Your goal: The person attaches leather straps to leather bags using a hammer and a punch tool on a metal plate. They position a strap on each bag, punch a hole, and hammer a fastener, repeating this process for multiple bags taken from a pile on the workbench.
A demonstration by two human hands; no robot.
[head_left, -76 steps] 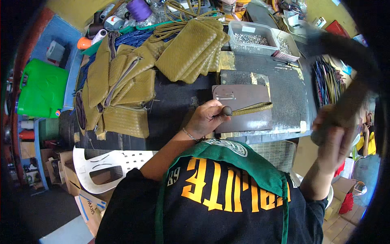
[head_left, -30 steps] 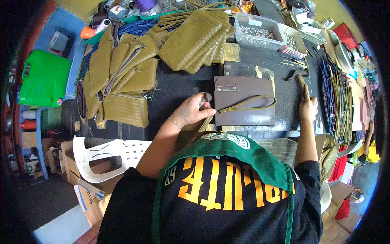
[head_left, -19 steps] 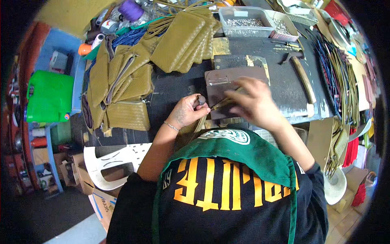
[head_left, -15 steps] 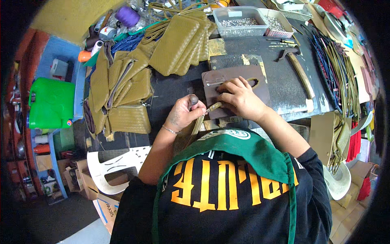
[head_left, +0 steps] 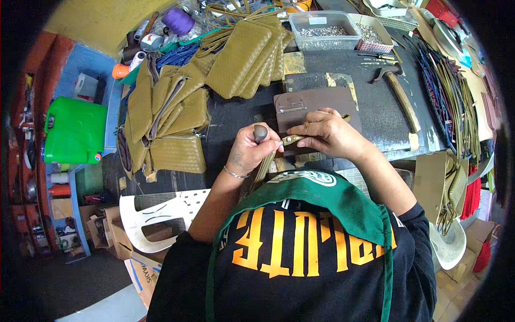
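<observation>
My left hand (head_left: 249,147) is closed around a short round metal tool (head_left: 260,133) and a bundle of olive straps (head_left: 267,162) hanging below it. My right hand (head_left: 335,137) holds the end of an olive looped strap (head_left: 292,140) between bent fingers, over a brown board (head_left: 289,102); small silver fittings show on that strap near my left fingertips. The board rests on a dark pad (head_left: 311,80). A hammer (head_left: 399,96) lies to the right on the worktop (head_left: 375,75). Olive woven pouches (head_left: 236,59) are piled to the left and behind.
A clear bin (head_left: 324,37) and a checked basket (head_left: 370,37) of small metal pieces stand at the back. Bundled cords (head_left: 450,107) lie at right. A green container (head_left: 75,129) is at far left, thread cones (head_left: 177,21) at back, a white plastic chair (head_left: 155,214) below.
My right hand put the hammer down on the worktop, moved left to the strap and gripped it. My left hand keeps the metal tool and straps. The view has shifted slightly.
</observation>
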